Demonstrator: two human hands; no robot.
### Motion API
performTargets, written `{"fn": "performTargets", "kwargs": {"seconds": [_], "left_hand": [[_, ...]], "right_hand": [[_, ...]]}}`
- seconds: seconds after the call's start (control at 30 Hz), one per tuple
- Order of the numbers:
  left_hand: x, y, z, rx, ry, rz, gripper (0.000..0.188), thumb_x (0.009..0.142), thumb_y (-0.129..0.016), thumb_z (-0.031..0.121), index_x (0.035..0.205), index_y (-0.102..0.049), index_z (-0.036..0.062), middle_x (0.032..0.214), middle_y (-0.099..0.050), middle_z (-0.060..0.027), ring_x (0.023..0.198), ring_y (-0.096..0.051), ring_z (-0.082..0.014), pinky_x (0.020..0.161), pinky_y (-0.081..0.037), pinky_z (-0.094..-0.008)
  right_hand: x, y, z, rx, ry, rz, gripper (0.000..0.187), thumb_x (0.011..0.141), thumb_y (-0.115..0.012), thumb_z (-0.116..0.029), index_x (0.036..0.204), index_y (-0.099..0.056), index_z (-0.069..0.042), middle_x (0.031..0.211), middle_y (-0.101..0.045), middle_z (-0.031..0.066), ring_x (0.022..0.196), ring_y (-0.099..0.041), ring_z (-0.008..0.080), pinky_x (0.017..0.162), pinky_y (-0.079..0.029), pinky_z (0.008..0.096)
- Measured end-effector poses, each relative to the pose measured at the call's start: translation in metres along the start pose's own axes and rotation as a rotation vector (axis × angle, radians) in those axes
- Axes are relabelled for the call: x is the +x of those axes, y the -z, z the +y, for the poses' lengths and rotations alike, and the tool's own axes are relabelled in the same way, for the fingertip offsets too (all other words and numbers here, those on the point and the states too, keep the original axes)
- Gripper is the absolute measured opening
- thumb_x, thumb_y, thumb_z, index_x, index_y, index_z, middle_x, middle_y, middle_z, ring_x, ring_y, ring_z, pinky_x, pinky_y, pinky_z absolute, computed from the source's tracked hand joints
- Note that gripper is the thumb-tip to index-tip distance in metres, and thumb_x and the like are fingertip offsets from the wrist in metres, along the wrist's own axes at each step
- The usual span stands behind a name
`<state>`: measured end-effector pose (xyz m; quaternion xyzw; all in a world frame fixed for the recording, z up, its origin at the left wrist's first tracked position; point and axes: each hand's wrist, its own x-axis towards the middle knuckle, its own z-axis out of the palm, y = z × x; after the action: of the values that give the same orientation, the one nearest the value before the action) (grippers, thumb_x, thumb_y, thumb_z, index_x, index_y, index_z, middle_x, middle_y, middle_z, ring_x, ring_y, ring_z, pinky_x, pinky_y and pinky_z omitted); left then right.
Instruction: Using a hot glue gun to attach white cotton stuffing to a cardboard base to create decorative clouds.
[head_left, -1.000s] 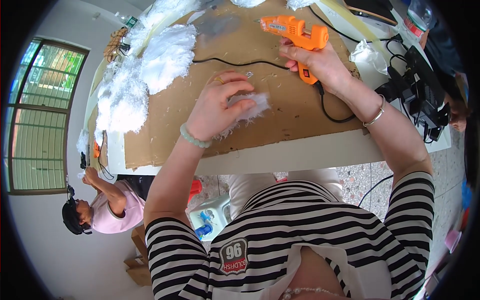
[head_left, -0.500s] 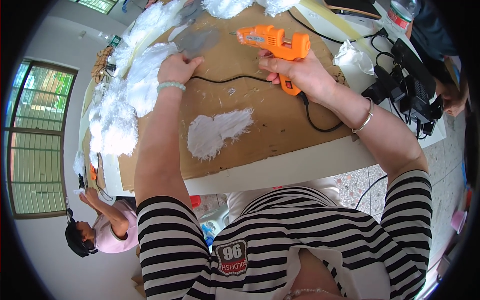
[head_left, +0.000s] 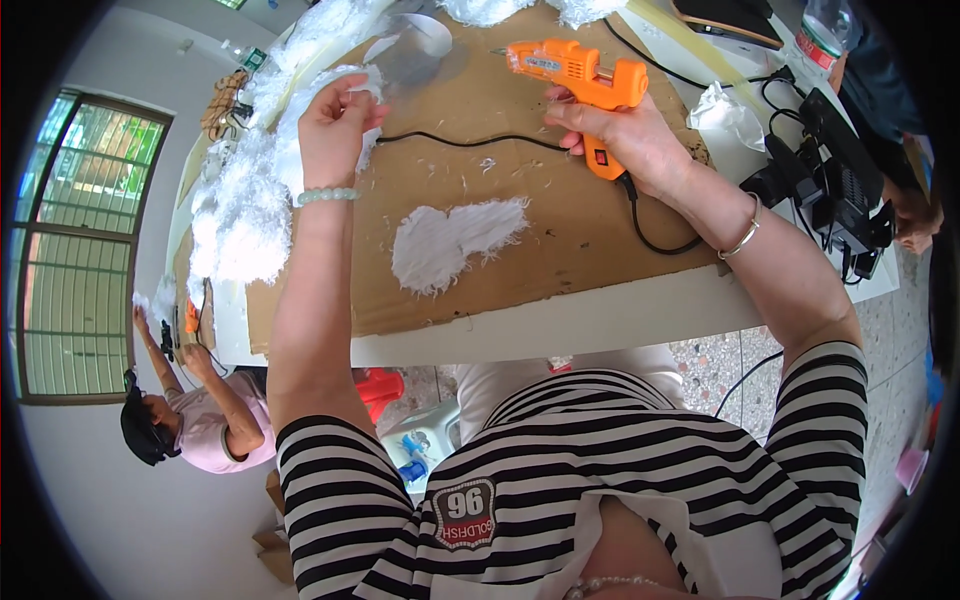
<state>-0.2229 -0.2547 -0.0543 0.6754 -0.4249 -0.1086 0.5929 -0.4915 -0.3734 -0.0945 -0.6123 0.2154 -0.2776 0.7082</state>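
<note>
An orange glue gun (head_left: 580, 75) sits in the person's right hand (head_left: 625, 140), the fingers wrapped round its grip, its nozzle pointing toward the far left part of the desk (head_left: 600, 320). The gun is held above the far middle of the brown cardboard sheet (head_left: 560, 250) that covers most of the desk. A black cord (head_left: 660, 235) drops from the bottom of the grip, loops over the cardboard near its right edge, and another stretch of it runs leftward across the sheet toward the other hand.

The left hand (head_left: 335, 125) is out at the far left corner of the cardboard, its fingers pinched narrow on a tuft of the white fluffy fibre (head_left: 245, 210) that is heaped along the desk's left edge. A pale bead bracelet (head_left: 327, 195) circles that wrist; a thin bangle (head_left: 745, 235) is on the right one.

Between the two arms, near the middle of the cardboard and well apart from both hands, lies a flat white fluffy patch (head_left: 450, 240). Small white scraps are scattered just beyond it.

At the desk's right edge stand black electrical boxes (head_left: 835, 185) with cables, and a crumpled white tissue (head_left: 725, 110) lies just beside them. Off the left edge, lower down, another person in a pink top (head_left: 215, 430) works with raised hands.
</note>
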Motion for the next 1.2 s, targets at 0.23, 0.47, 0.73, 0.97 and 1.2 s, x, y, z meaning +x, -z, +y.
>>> {"fn": "performTargets", "kwargs": {"seconds": [0.23, 0.47, 0.73, 0.97, 1.2], "left_hand": [[-0.053, 0.05, 0.034, -0.095, 0.121, -0.054, 0.027, 0.085, -0.051, 0.0, 0.109, -0.06, -0.0059, 0.095, -0.065, -0.0154, 0.075, -0.066, -0.0232, 0.071, -0.053, -0.0291], [-0.093, 0.08, 0.059, -0.098, 0.02, -0.135, 0.025, 0.091, -0.055, 0.007, 0.113, -0.06, -0.0039, 0.111, -0.063, -0.0163, 0.092, -0.063, -0.0205, 0.076, -0.051, -0.0267], [-0.121, 0.041, 0.075, 1.088, -1.016, 0.123, 0.015, 0.069, -0.072, 0.002, 0.083, -0.069, 0.005, 0.07, -0.059, -0.0055, 0.065, -0.056, -0.0196, 0.058, -0.047, -0.0272], [-0.139, -0.018, 0.049, 0.866, -0.575, -0.443, 0.015, 0.078, -0.068, 0.015, 0.089, -0.066, 0.0063, 0.072, -0.062, -0.0059, 0.063, -0.059, -0.022, 0.052, -0.047, -0.0339], [-0.108, 0.018, 0.026, 0.619, -0.336, -0.473, 0.032, 0.073, -0.074, 0.018, 0.101, -0.065, 0.0044, 0.092, -0.065, -0.0128, 0.076, -0.061, -0.0278, 0.07, -0.048, -0.033]], "right_hand": [[0.0, 0.003, 0.003, -0.013, 0.067, 0.001, 0.025, 0.086, -0.059, -0.014, 0.107, -0.056, -0.001, 0.094, -0.062, 0.0077, 0.071, -0.056, 0.0097, 0.066, -0.048, 0.0244], [0.001, -0.005, 0.001, 0.115, 0.086, 0.012, 0.011, 0.083, -0.06, -0.001, 0.094, -0.057, -0.003, 0.079, -0.06, 0.0049, 0.062, -0.056, 0.0122, 0.056, -0.048, 0.0247], [0.002, -0.006, 0.001, 0.111, 0.072, 0.028, 0.012, 0.084, -0.059, -0.001, 0.096, -0.058, -0.003, 0.081, -0.06, 0.0051, 0.063, -0.056, 0.0124, 0.056, -0.048, 0.0242], [0.001, -0.005, 0.001, 0.093, 0.084, 0.049, 0.015, 0.083, -0.058, -0.001, 0.098, -0.057, -0.003, 0.083, -0.061, 0.0057, 0.065, -0.057, 0.0132, 0.057, -0.048, 0.0246], [0.003, -0.004, 0.002, 0.126, 0.061, 0.018, 0.015, 0.083, -0.058, -0.001, 0.098, -0.057, -0.003, 0.082, -0.061, 0.0057, 0.065, -0.056, 0.0127, 0.058, -0.048, 0.0246]]}}
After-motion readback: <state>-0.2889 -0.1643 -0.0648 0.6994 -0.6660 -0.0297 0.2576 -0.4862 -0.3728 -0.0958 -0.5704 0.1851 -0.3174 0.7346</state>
